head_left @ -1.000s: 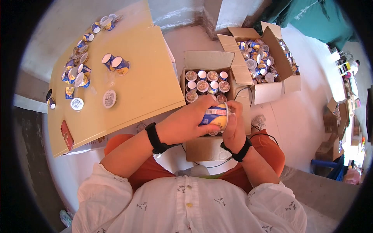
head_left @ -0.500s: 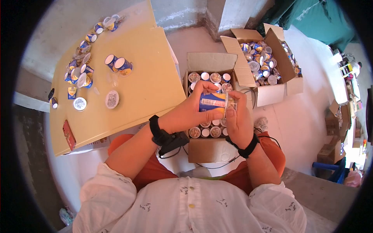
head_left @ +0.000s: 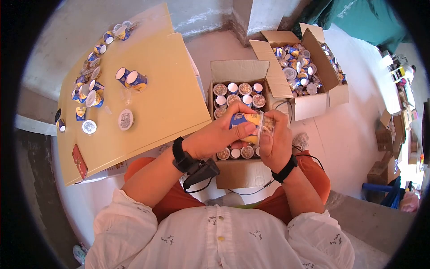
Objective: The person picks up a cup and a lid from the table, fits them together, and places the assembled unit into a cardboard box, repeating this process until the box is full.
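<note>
A blue and yellow cup (head_left: 251, 127) with a clear upper part lies sideways between my two hands. My left hand (head_left: 219, 134) is wrapped round the blue end, with the thumb across the label. My right hand (head_left: 276, 139) grips the clear end, where small pieces show through. Beneath them stands an open cardboard box (head_left: 242, 174) with rows of cups, some with clear tops full of pieces (head_left: 245, 88) and others with white tops (head_left: 232, 88). My hands hide the middle of the box.
On the yellow table (head_left: 152, 112) at the left are two cups (head_left: 136, 80), a round lidded tub (head_left: 126, 119), a line of cups and a red phone (head_left: 79, 161). A bigger box (head_left: 309, 105) of jumbled cups stands back right. Black cables lie near my knees.
The cup has turned in my hands, so its yellow side now shows instead of the barcode. The view has shifted slightly.
</note>
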